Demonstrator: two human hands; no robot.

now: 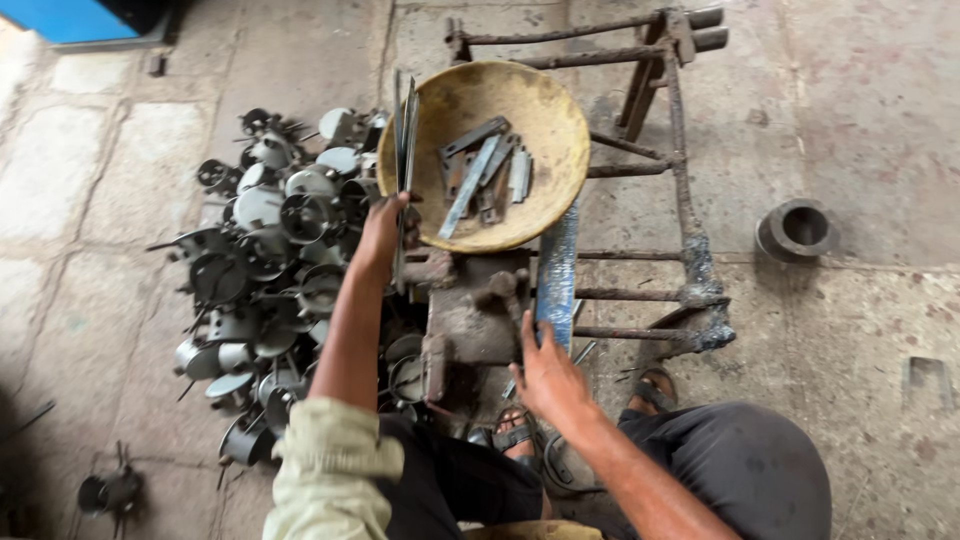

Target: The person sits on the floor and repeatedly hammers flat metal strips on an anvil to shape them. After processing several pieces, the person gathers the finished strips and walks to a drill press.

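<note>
I see my left hand in a closed grip on a bundle of thin metal strips, held upright beside one shallow yellow bowl. In the bowl lie about six flat strips. My right hand lies open on one blue bar. One pile of round metal parts covers the floor.

A bundle of thin, flat grey metal strips stands nearly upright just left of frame centre, its lower end gripped in the left hand, its top rising past the rim of the bowl. A long, flat, bluish-grey metal bar lies lengthwise at centre frame, the right hand touching its near end.
</note>
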